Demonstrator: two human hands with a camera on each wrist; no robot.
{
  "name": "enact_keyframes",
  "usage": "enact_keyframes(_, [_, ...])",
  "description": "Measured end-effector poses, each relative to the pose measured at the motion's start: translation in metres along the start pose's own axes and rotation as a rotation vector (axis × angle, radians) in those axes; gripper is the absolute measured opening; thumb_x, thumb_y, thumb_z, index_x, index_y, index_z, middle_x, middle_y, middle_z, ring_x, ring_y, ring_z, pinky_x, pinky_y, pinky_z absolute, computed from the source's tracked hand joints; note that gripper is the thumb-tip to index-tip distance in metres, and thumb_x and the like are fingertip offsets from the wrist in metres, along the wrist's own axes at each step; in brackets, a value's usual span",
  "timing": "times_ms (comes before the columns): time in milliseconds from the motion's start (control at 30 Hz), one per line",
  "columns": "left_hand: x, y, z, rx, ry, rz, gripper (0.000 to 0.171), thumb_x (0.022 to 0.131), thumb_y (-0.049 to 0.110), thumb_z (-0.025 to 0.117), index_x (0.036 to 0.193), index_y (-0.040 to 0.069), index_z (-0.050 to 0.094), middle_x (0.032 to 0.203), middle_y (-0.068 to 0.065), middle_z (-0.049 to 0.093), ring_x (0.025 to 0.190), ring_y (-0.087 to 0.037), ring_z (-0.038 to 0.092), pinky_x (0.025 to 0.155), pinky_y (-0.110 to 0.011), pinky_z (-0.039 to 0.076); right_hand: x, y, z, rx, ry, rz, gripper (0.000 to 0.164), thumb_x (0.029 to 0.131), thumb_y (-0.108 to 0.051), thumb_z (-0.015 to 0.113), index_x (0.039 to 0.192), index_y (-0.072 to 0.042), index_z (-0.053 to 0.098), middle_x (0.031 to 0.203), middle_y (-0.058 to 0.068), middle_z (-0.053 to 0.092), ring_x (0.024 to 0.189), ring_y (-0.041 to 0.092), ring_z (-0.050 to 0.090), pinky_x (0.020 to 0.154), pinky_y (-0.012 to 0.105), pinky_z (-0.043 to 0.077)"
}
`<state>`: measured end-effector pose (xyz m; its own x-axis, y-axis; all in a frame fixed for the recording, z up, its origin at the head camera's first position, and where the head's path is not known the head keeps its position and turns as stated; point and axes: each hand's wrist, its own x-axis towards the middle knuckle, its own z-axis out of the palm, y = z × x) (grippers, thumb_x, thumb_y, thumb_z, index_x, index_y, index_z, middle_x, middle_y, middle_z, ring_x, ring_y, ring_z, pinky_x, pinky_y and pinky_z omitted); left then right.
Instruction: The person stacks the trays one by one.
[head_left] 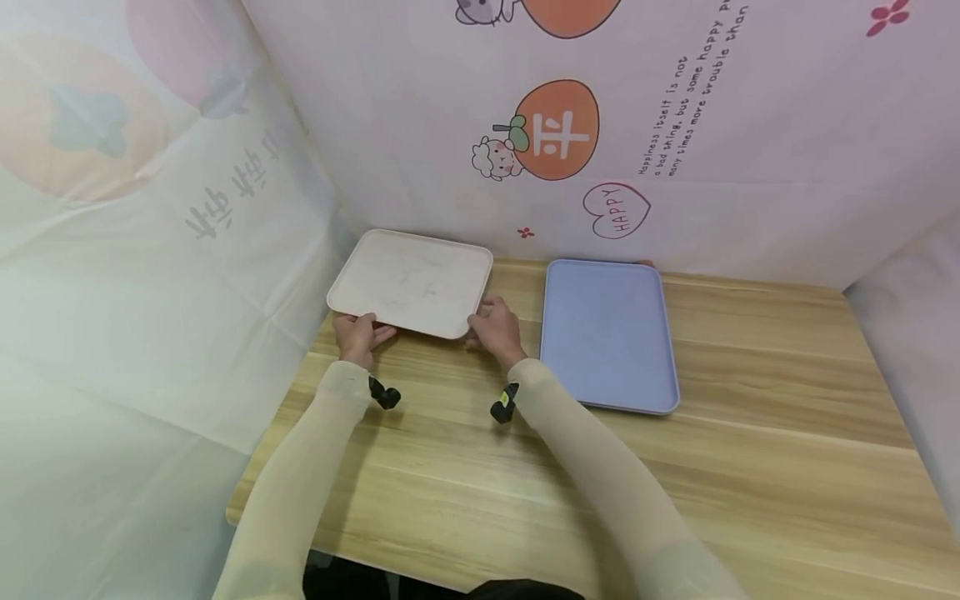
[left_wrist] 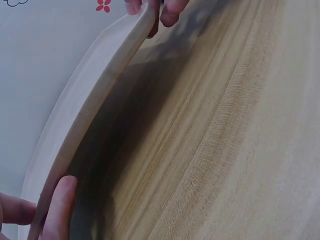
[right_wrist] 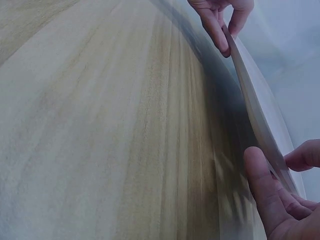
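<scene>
A white rectangular tray is at the back left of the wooden table, its near side raised above the wood. My left hand pinches its near left corner, thumb on top and fingers beneath. At the near right corner my right hand grips the rim the same way. In the left wrist view the tray's edge stands off the table with a dark shadow below it. The right wrist view shows the raised tray edge between both hands.
A blue tray lies flat on the wooden table, right of my right hand. Behind the table hangs a printed white cloth, and another cloth closes the left side. A small brownish thing shows behind the blue tray's far right corner.
</scene>
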<state>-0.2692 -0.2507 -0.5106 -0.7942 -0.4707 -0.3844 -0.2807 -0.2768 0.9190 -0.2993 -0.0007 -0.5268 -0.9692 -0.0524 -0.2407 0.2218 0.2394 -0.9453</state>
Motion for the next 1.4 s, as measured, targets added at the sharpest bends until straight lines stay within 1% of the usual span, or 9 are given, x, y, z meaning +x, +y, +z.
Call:
enact_keyframes(100, [-0.001,0.001,0.000,0.008,-0.005,-0.006,0.048,0.111,0.003,0.050,0.156,-0.003,0.036,0.132,-0.017,0.056,0.097,-0.031,0.079,0.101,-0.037,0.067,0.002,-0.001,-0.002,0.001,-0.006,-0.006,0.065,0.098,-0.008,0.065,0.160,-0.002,0.044,0.116,0.015,0.076,0.076,0.022,0.078,0.068,0.031,0.071])
enact_keyframes(300, [-0.005,0.004,-0.001,0.025,-0.008,-0.032,0.051,0.112,0.004,0.050,0.158,0.000,0.032,0.138,-0.018,0.053,0.083,-0.021,0.076,0.100,-0.034,0.067,0.004,-0.001,-0.007,-0.053,0.005,-0.036,0.067,0.100,-0.012,0.064,0.162,-0.001,0.042,0.114,0.014,0.077,0.078,0.023,0.080,0.070,0.028,0.069])
enact_keyframes(400, [-0.007,0.005,-0.001,0.034,-0.011,-0.041,0.052,0.112,0.005,0.051,0.159,0.001,0.029,0.142,-0.019,0.051,0.079,-0.017,0.074,0.100,-0.033,0.067,0.005,-0.002,-0.009,-0.063,0.014,-0.040,0.067,0.100,-0.012,0.064,0.162,-0.001,0.042,0.118,0.015,0.078,0.079,0.026,0.080,0.074,0.032,0.071])
enact_keyframes(533, [-0.008,0.004,-0.001,0.037,-0.013,-0.037,0.052,0.111,0.004,0.051,0.158,-0.001,0.030,0.137,-0.018,0.052,0.078,-0.018,0.074,0.100,-0.033,0.067,0.006,-0.004,-0.011,-0.035,0.023,-0.024,0.066,0.101,-0.009,0.064,0.162,-0.002,0.040,0.127,0.020,0.076,0.085,0.032,0.081,0.075,0.041,0.072])
enact_keyframes(667, [-0.008,0.004,-0.002,0.048,-0.015,-0.029,0.048,0.111,0.004,0.052,0.155,-0.003,0.034,0.128,-0.016,0.055,0.077,-0.018,0.074,0.099,-0.034,0.068,0.010,-0.003,-0.013,-0.033,0.041,-0.013,0.065,0.102,-0.008,0.064,0.162,-0.003,0.041,0.129,0.021,0.076,0.082,0.032,0.082,0.071,0.039,0.072])
enact_keyframes(833, [-0.008,0.002,-0.004,0.069,-0.032,-0.031,0.049,0.111,0.005,0.053,0.155,-0.004,0.034,0.130,-0.017,0.054,0.081,-0.020,0.076,0.101,-0.036,0.067,0.013,0.000,-0.018,0.010,0.049,-0.030,0.065,0.101,-0.006,0.063,0.162,-0.001,0.041,0.129,0.022,0.075,0.082,0.034,0.082,0.069,0.040,0.072])
enact_keyframes(1100, [-0.011,0.002,-0.006,0.077,-0.043,-0.044,0.049,0.110,0.004,0.054,0.153,-0.004,0.032,0.127,-0.017,0.054,0.080,-0.020,0.077,0.096,-0.032,0.068,0.014,0.001,-0.027,0.037,0.036,-0.021,0.064,0.103,-0.009,0.061,0.164,-0.004,0.039,0.135,0.020,0.070,0.075,0.023,0.078,0.072,0.042,0.072])
enact_keyframes(1267, [-0.011,0.002,-0.006,0.069,-0.053,-0.059,0.052,0.110,0.003,0.054,0.155,-0.002,0.029,0.129,-0.018,0.052,0.073,-0.016,0.074,0.092,-0.030,0.069,0.015,-0.001,-0.032,0.075,0.036,-0.012,0.066,0.102,-0.006,0.060,0.164,-0.003,0.038,0.134,0.022,0.071,0.086,0.037,0.081,0.076,0.046,0.072])
enact_keyframes(1400, [-0.013,0.002,-0.006,0.082,-0.062,-0.059,0.054,0.110,0.004,0.054,0.156,-0.002,0.027,0.130,-0.018,0.052,0.073,-0.016,0.074,0.093,-0.031,0.069,0.017,0.000,-0.036,0.102,0.034,-0.010,0.068,0.101,-0.005,0.060,0.165,-0.002,0.036,0.134,0.024,0.070,0.093,0.043,0.080,0.078,0.048,0.072])
